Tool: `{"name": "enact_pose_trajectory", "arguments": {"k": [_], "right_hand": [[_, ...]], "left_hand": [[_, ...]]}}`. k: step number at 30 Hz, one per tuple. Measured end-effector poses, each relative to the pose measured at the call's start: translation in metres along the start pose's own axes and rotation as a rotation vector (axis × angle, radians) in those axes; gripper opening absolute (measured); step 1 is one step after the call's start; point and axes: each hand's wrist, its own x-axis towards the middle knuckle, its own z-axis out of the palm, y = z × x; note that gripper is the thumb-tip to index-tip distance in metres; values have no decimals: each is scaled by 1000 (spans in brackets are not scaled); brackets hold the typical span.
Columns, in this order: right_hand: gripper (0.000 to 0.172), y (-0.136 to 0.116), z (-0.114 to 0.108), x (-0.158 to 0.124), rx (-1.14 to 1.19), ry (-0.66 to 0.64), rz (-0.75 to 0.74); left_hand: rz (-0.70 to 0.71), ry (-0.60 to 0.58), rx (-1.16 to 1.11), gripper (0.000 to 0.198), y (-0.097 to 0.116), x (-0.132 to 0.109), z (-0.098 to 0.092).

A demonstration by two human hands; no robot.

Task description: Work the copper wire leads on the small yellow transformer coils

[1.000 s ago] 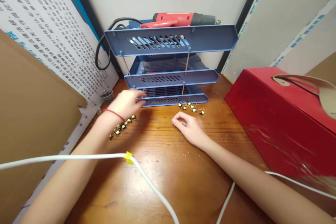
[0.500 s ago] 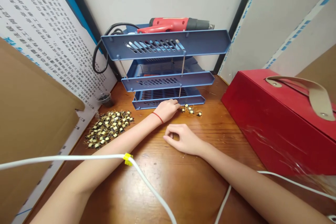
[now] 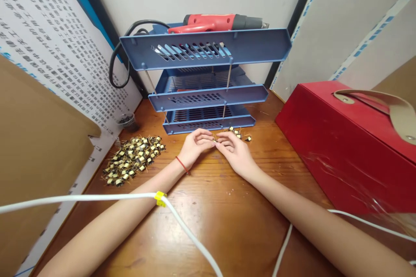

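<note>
My left hand (image 3: 195,146), with a red string round its wrist, and my right hand (image 3: 236,153) meet fingertip to fingertip in front of the blue rack. Between their thumbs and fingers they pinch a tiny wire-wound transformer (image 3: 215,140), mostly covered by the fingertips. Just beyond my right hand lies a small group of similar transformers (image 3: 235,132), yellow on top with black bases and thin wire ends. A larger pile of transformers (image 3: 134,159) is spread out left of my left forearm.
A three-tier blue rack (image 3: 208,52) stands at the back, carrying a red heat gun (image 3: 211,21). A small clear cup (image 3: 128,122) with dark bits is behind the pile. On the right sits a red box (image 3: 344,147). White cable (image 3: 188,231) crosses the foreground above my left forearm.
My left hand has drawn back from the small group at the rack, and my right hand has moved forward to meet it. Both now pinch one transformer.
</note>
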Motion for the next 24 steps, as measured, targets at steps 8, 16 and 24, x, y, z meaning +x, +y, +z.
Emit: {"name": "enact_pose_trajectory", "arguments": {"k": [8, 16, 24], "right_hand": [[15, 0, -2, 2, 65, 5, 22], [16, -2, -1, 1, 59, 11, 100], [17, -3, -3, 3, 89, 59, 118]], "left_hand": [[-7, 56, -13, 26, 3, -1, 0], [-61, 86, -127, 41, 2, -2, 2], [-14, 64, -123, 30, 2, -2, -1]]}}
